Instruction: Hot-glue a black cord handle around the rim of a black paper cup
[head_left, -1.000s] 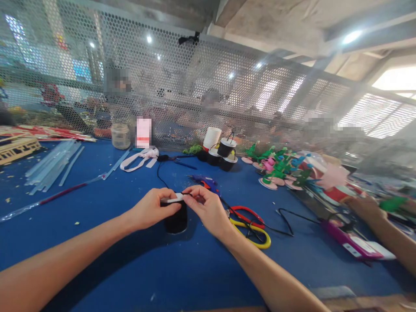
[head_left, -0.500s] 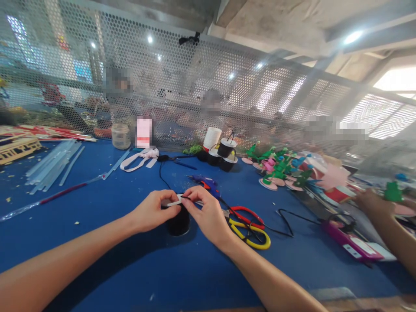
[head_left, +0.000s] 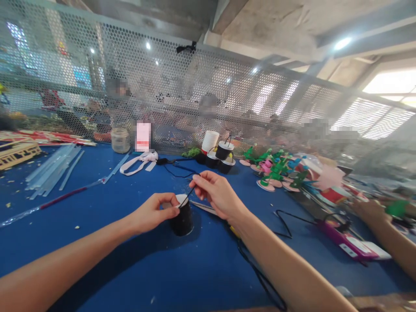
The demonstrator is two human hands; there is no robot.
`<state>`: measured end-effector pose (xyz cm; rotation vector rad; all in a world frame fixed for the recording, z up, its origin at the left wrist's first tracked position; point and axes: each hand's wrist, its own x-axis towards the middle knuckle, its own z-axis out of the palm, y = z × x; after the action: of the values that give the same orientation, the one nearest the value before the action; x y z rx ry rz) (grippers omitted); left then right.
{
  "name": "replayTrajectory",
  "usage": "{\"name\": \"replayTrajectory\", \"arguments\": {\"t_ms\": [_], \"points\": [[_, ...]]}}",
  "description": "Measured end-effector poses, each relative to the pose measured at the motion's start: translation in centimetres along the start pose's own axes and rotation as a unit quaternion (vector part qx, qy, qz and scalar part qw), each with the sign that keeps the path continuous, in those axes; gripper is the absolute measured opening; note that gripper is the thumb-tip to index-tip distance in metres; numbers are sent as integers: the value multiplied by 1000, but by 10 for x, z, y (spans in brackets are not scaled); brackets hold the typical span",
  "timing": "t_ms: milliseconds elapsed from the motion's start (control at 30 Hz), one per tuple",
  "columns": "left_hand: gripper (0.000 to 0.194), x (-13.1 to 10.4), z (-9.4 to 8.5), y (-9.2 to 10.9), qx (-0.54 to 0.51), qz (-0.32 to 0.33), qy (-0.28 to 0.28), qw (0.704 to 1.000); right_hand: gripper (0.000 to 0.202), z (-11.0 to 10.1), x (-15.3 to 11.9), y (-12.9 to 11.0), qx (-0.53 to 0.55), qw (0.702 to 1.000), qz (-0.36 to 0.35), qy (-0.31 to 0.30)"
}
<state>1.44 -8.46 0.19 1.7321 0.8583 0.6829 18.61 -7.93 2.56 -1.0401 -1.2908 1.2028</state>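
Observation:
A small black paper cup (head_left: 182, 222) with a white rim stands upright on the blue tabletop before me. My left hand (head_left: 160, 209) pinches the cup's rim from the left, thumb and fingers closed on it. Up and to the right of the cup, my right hand (head_left: 215, 193) has its fingertips closed on a thin black cord (head_left: 186, 200). The cord slants from those fingertips down to the cup rim by my left thumb. Scissors (head_left: 208, 208) lie beside the cup; their handles are mostly hidden beneath my right forearm.
Several similar black cups (head_left: 224, 150) with cord handles stand at the back near a white cup stack (head_left: 209, 141). Clear blue strips (head_left: 53, 169) lie left. Green and pink ornaments (head_left: 273, 169), a purple power strip (head_left: 346, 242) and another person's hand (head_left: 372, 212) are right.
My right hand has moved up and away from the cup rim, drawing the cord out taut. My left hand stays at the rim. My right forearm now covers the scissors' handles.

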Motion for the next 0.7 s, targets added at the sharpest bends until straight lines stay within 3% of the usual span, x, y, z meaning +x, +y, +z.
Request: {"name": "replayTrajectory", "arguments": {"t_ms": [100, 233, 300, 367, 400, 467, 600, 700], "points": [[18, 0, 0, -3, -5, 9, -11, 1000, 11, 2, 27, -14, -1, 999, 32, -26], [19, 0, 0, -5, -8, 36, -33, 999, 5, 23, 60, -29, -27, 997, 33, -70], [19, 1, 0, -6, -21, 50, -38, 998, 9, 34, 69, -33, -79, 980, 11, -181], [18, 1, -1, -8, -44, 56, -38, 997, 14, 37, 74, -33, -213, 949, -16, -233], [18, 1, -2, -8, -54, 57, -38, 996, 16, 34, 75, -31, -290, 932, -25, -216], [17, 1, -2, -9, -62, 59, -35, 996, 20, 18, 76, -24, -415, 903, -33, -106], [15, 3, -3, -10, -45, 64, -25, 997, 27, -33, 68, 2, -506, 862, -9, 26], [15, 4, -4, -11, -38, 61, -24, 997, 16, -62, 53, 25, -555, 829, 35, 62]]}}
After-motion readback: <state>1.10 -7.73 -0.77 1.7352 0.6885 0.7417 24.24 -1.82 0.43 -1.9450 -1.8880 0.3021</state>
